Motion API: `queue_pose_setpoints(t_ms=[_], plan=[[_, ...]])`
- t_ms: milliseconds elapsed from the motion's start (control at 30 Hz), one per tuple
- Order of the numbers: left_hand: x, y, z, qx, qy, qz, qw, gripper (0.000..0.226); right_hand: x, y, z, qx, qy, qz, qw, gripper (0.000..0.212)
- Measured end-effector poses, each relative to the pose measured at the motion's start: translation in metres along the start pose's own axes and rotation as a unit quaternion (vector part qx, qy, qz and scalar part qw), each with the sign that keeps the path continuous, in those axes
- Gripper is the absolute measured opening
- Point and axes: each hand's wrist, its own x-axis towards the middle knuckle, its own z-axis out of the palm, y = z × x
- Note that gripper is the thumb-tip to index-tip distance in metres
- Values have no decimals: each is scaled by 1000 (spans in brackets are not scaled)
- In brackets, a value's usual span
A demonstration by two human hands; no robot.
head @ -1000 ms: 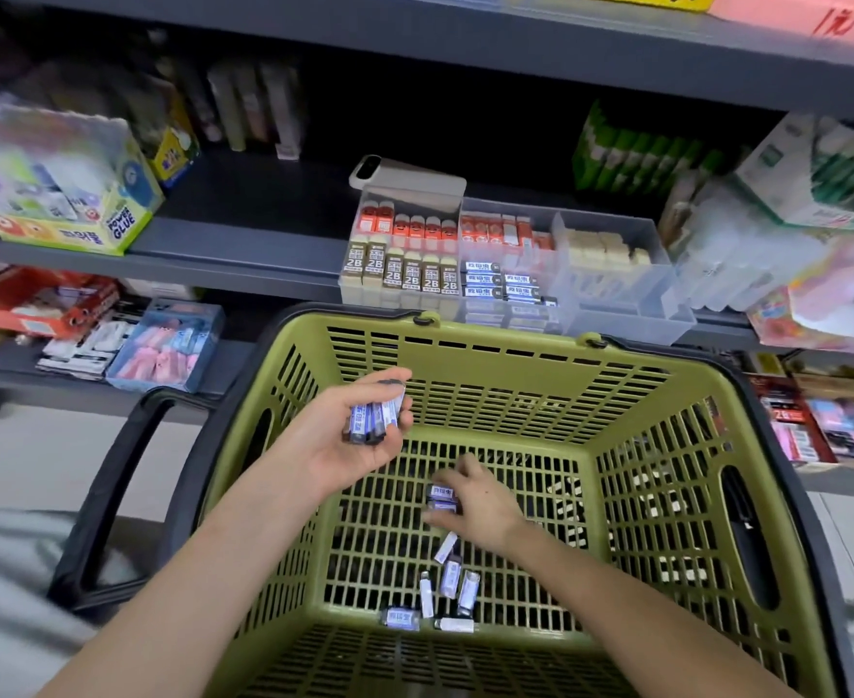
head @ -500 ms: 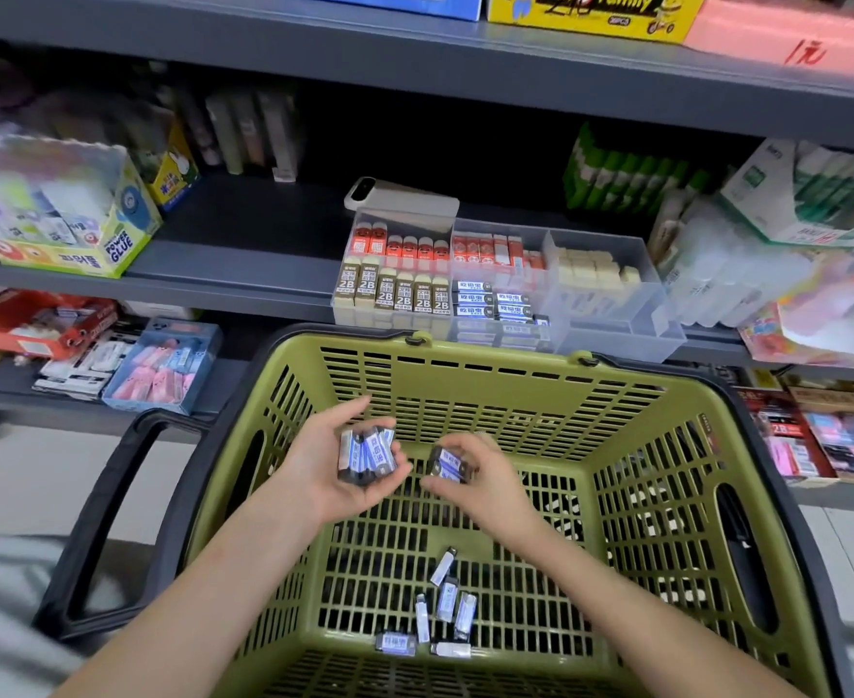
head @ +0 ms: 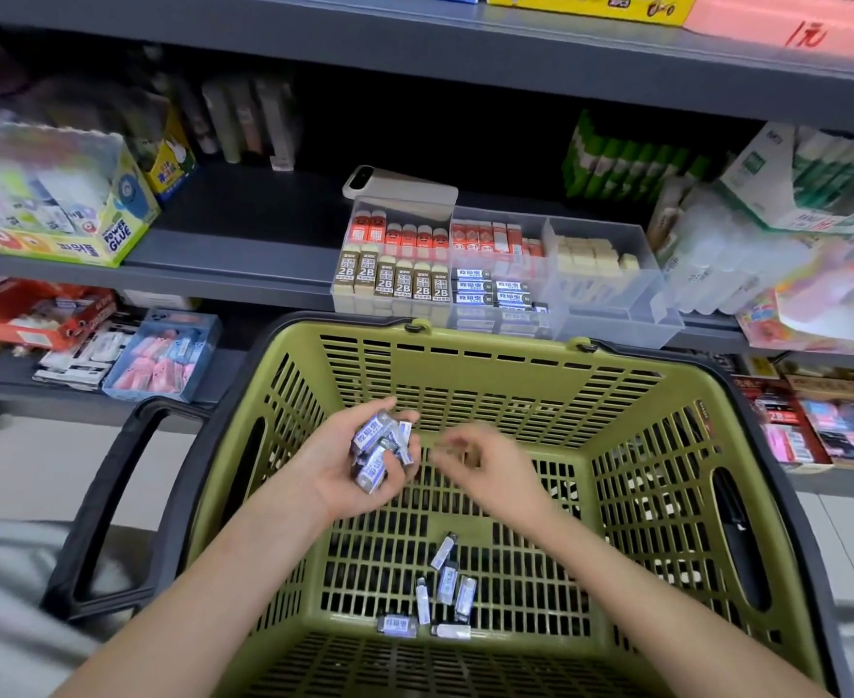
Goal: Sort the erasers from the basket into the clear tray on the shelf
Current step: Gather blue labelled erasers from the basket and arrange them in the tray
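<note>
My left hand (head: 359, 466) hovers inside the olive green basket (head: 631, 486), palm up, cupping several blue-and-white erasers (head: 379, 448) in curled fingers. My right hand (head: 475, 463) is just to its right, blurred, fingers loosely curled and holding nothing I can see. Several more erasers (head: 445, 591) lie on the basket floor near the front wall. The clear tray (head: 611, 314) stands on the shelf behind the basket, with rows of brown 2B, red, blue and cream erasers in its compartments.
A phone (head: 397, 186) lies on the tray's back left corner. A yellow glue box (head: 62, 204) stands on the shelf at left, green glue-stick packs (head: 631, 158) at right. The lower shelf holds a blue box of pink erasers (head: 162, 355). The basket's black handle (head: 112, 501) sticks out left.
My right hand lifted erasers from the basket floor, brought them to my left hand and let go; they now lie in the left palm. The view has tilted slightly down.
</note>
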Motion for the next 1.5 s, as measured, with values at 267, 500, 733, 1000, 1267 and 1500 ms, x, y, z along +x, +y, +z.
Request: queue_pose_setpoints(t_ms=[267, 500, 733, 1000, 1267, 1500], plan=[[-1, 2, -1, 53, -7, 21, 998, 36, -23, 76, 59, -284, -300, -44, 910, 49], [-3, 3, 1, 77, -34, 57, 995, 37, -10, 61, 32, -153, -171, 36, 973, 24], [-19, 27, 27, 63, -55, 136, 987, 33, 7, -17, -74, 184, 113, 31, 976, 9], [-44, 53, 75, 8, -135, 177, 975, 33, 59, -47, -155, 133, 282, -4, 950, 9], [-43, 64, 94, -60, -111, 170, 977, 32, 88, -34, -138, -47, 212, 110, 970, 9], [-36, 67, 99, -159, -97, 148, 971, 36, 90, -19, -138, -273, 235, -9, 933, 15]])
